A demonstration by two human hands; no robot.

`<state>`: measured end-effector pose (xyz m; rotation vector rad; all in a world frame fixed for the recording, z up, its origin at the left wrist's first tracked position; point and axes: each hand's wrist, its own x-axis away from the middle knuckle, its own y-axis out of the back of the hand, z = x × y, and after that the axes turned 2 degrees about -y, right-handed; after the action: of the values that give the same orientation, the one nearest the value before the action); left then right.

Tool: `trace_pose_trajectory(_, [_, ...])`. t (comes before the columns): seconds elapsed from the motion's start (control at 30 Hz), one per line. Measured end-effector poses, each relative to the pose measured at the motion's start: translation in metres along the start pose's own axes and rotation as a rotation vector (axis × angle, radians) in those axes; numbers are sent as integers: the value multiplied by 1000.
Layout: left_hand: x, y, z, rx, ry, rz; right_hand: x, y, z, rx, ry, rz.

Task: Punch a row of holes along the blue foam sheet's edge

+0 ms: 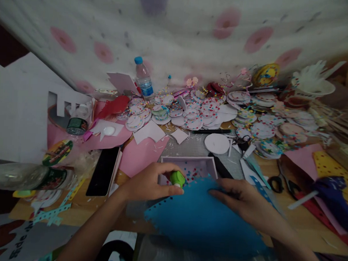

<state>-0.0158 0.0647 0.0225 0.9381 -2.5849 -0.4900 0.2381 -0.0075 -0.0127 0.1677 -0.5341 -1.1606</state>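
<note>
In my left hand point(157, 181) is a small green craft punch point(177, 178), gripped between thumb and fingers at the edge of a blue sheet point(207, 216). My right hand point(240, 197) pinches the same sheet by its upper right edge. The sheet's border is ragged with small cut-outs, and its lower part is blurred. Just behind it lies a shallow white box point(190, 160) with small red and blue punched bits in it. The sheet and my left hand hide part of the box.
Decorated paper discs point(192, 112) are heaped along the back, near a blue-capped water bottle point(144, 77). On the left lie a phone point(104, 171) and a plastic bottle point(30, 177). Scissors point(284, 181) and a blue glue gun point(332, 195) are on the right. Pink paper point(141, 154) lies mid-table.
</note>
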Motion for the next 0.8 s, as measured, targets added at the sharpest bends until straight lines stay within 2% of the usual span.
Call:
trace_pose_trajectory(0.23, [-10,-9,6,-209,-141,-126,2,0,-2,-53,-24,18])
trace_pose_trajectory(0.33, [-9,-7,7,30,-95,-72,3,2,-2,-66,-26,12])
trace_pose_trajectory(0.43, [-7,-1,10,388,-59,55,4,3,-2,-85,-22,-7])
trace_pose_trajectory(0.5, [-6,1,13,536,-72,138,4,2,-2,-93,-16,-20])
trace_pose_trajectory(0.67, [-4,1,20,585,-61,234,2,0,0,-115,-23,-6])
trace_pose_trajectory(0.8, [-4,1,24,578,-6,252,3,0,1,-117,-2,1])
